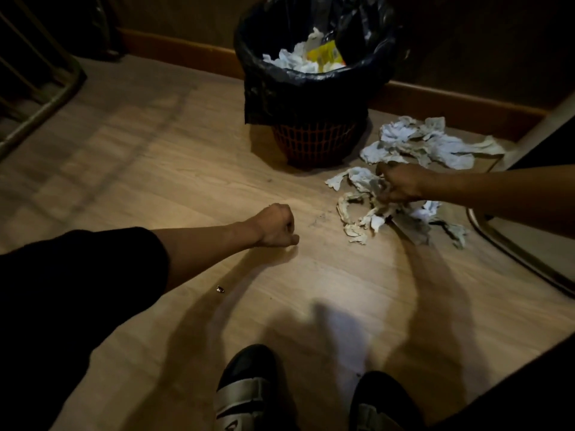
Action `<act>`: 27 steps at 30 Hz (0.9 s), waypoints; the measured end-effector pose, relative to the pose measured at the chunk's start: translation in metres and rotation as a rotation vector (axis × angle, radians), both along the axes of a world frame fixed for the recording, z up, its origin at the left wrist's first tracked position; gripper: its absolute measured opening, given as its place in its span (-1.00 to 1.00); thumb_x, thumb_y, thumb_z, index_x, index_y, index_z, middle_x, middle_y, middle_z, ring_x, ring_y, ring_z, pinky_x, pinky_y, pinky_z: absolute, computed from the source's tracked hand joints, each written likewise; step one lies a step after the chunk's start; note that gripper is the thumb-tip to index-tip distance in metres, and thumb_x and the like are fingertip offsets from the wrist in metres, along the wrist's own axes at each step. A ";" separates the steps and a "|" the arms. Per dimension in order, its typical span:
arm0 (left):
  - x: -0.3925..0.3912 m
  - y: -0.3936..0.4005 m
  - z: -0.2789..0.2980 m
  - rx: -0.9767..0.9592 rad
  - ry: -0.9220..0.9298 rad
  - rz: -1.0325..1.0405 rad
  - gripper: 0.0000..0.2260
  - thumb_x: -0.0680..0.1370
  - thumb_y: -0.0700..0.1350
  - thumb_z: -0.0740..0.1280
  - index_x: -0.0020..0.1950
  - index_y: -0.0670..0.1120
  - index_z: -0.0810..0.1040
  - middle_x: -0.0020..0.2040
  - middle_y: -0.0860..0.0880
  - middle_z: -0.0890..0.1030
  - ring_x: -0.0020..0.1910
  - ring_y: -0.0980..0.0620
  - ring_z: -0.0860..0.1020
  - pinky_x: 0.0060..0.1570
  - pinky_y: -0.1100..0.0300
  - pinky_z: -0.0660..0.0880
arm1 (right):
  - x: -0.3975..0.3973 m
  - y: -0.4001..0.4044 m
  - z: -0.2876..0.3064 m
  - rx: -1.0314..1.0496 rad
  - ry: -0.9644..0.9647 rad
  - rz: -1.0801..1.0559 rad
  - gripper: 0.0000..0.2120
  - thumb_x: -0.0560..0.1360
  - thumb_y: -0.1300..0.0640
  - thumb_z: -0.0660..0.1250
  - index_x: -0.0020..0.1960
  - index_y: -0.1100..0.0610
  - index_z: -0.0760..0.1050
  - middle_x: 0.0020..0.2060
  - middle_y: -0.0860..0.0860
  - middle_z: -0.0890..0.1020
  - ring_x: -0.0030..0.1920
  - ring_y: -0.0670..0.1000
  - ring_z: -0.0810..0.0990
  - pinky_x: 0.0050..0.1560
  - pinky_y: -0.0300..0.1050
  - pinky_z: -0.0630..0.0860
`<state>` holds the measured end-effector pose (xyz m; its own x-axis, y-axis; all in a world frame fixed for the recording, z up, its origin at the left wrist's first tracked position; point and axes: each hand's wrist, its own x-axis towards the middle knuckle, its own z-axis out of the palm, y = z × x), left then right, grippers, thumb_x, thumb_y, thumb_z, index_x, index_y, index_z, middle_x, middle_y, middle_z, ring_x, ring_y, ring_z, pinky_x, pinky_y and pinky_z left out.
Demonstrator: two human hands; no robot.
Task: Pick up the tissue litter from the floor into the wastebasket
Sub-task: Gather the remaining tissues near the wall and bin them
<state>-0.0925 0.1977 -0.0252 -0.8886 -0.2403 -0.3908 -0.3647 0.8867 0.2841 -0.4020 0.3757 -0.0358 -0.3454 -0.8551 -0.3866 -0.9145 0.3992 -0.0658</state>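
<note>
tissue litter: crumpled, thin, torn white paper, in two heaps on the floor at 4 o'clock of the wastebasket
right hand: fingers curled into the near heap, gripping a wad
left hand: fisted, nothing visible in it
wastebasket: red mesh, floppy black liner, tissues already inside
risk: imo flimsy shreds tear or trail off the wad and drop short of the rim
risk 2: loose liner could fold in and block the drop
</note>
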 end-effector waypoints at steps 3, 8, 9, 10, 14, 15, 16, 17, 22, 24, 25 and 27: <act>-0.033 0.010 -0.004 -0.062 0.058 -0.016 -0.58 0.39 0.13 0.43 0.06 -0.17 0.64 0.15 -0.11 0.55 0.20 -0.08 0.51 0.20 0.09 0.51 | 0.001 -0.002 -0.012 0.132 -0.123 -0.114 -0.19 0.40 -0.19 0.47 0.47 0.21 0.30 0.42 0.20 0.42 0.30 0.22 0.50 0.18 -0.04 0.51; -0.092 0.018 -0.010 -0.071 0.142 -0.046 -0.47 0.37 0.16 0.48 0.11 -0.24 0.60 0.36 -0.17 0.35 0.37 -0.11 0.33 0.34 0.16 0.38 | 0.011 0.003 -0.009 0.127 -0.407 -0.061 -0.44 0.46 0.24 0.44 0.43 0.18 0.41 0.32 0.13 0.53 0.25 0.10 0.55 0.12 -0.15 0.47; -0.103 0.020 -0.011 -0.070 0.152 -0.067 -0.45 0.36 0.16 0.49 0.12 -0.24 0.59 0.38 -0.17 0.33 0.38 -0.12 0.32 0.34 0.16 0.36 | 0.010 0.005 -0.008 0.081 -0.418 -0.076 -0.46 0.45 0.23 0.44 0.40 0.17 0.43 0.28 0.13 0.56 0.21 0.10 0.57 0.10 -0.14 0.50; -0.114 0.022 -0.012 -0.077 0.160 -0.097 -0.43 0.35 0.17 0.51 0.14 -0.24 0.57 0.41 -0.19 0.31 0.39 -0.14 0.31 0.34 0.15 0.34 | 0.009 0.008 -0.006 0.042 -0.396 -0.097 -0.46 0.44 0.17 0.48 0.38 0.16 0.44 0.24 0.14 0.58 0.18 0.11 0.58 0.10 -0.10 0.53; -0.154 0.025 -0.017 -0.120 0.147 -0.194 -0.23 0.28 0.24 0.54 0.29 -0.23 0.47 0.49 -0.20 0.19 0.43 -0.18 0.26 0.37 0.13 0.34 | -0.002 0.034 0.001 0.112 -0.157 -0.120 -0.06 0.23 -0.37 0.50 0.43 0.10 0.33 0.33 0.20 0.44 0.23 0.20 0.50 0.11 -0.07 0.49; -0.163 0.024 -0.018 -0.115 0.125 -0.212 -0.18 0.27 0.24 0.54 0.35 -0.24 0.42 0.50 -0.20 0.17 0.44 -0.19 0.25 0.37 0.13 0.33 | -0.002 0.043 0.003 0.207 -0.131 -0.148 0.08 0.18 -0.46 0.47 0.51 0.03 0.20 0.40 0.20 0.34 0.29 0.23 0.45 0.18 -0.03 0.47; -0.171 0.024 -0.020 -0.103 0.109 -0.234 -0.13 0.27 0.23 0.55 0.39 -0.24 0.37 0.51 -0.20 0.15 0.45 -0.19 0.24 0.39 0.13 0.31 | -0.003 0.052 0.002 0.284 -0.117 -0.176 0.17 0.13 -0.53 0.43 0.56 -0.07 0.07 0.43 0.20 0.29 0.34 0.25 0.41 0.24 0.02 0.44; -0.177 0.023 -0.022 -0.070 0.094 -0.243 -0.08 0.26 0.21 0.57 0.43 -0.24 0.32 0.52 -0.20 0.13 0.46 -0.20 0.23 0.40 0.13 0.29 | -0.002 0.060 0.001 0.314 -0.107 -0.198 0.22 0.08 -0.59 0.39 0.56 -0.12 -0.01 0.43 0.20 0.28 0.35 0.26 0.38 0.26 0.06 0.43; -0.189 0.019 -0.037 -0.040 -0.030 -0.378 -0.07 0.31 0.17 0.56 0.48 -0.24 0.23 0.52 -0.23 0.14 0.48 -0.20 0.19 0.44 0.12 0.25 | -0.006 0.079 -0.021 0.162 -0.088 -0.321 0.07 0.22 -0.53 0.35 0.51 -0.07 -0.02 0.32 0.23 0.37 0.26 0.25 0.44 0.16 0.02 0.48; -0.185 0.017 -0.044 -0.005 -0.005 -0.391 -0.20 0.38 0.11 0.53 0.45 -0.24 0.29 0.47 -0.23 0.24 0.43 -0.19 0.26 0.36 0.12 0.29 | -0.004 0.083 -0.023 0.090 -0.143 -0.270 -0.17 0.39 -0.31 0.42 0.46 0.01 0.11 0.19 0.18 0.43 0.08 0.17 0.48 0.00 -0.07 0.42; -0.182 0.016 -0.047 0.012 0.033 -0.395 -0.29 0.41 0.07 0.52 0.42 -0.23 0.34 0.42 -0.23 0.30 0.38 -0.19 0.31 0.30 0.11 0.32 | -0.003 0.084 -0.024 0.066 -0.156 -0.227 -0.31 0.45 -0.18 0.43 0.41 0.05 0.20 0.13 0.15 0.46 0.01 0.11 0.46 -0.06 -0.11 0.38; -0.173 0.013 -0.053 0.060 0.110 -0.363 -0.51 0.45 -0.05 0.49 0.30 -0.18 0.43 0.28 -0.20 0.43 0.24 -0.18 0.43 0.14 0.10 0.39 | -0.002 0.082 -0.028 0.047 -0.178 -0.167 -0.60 0.47 0.06 0.42 0.23 0.11 0.38 -0.01 0.07 0.50 -0.05 0.06 0.47 -0.13 -0.13 0.36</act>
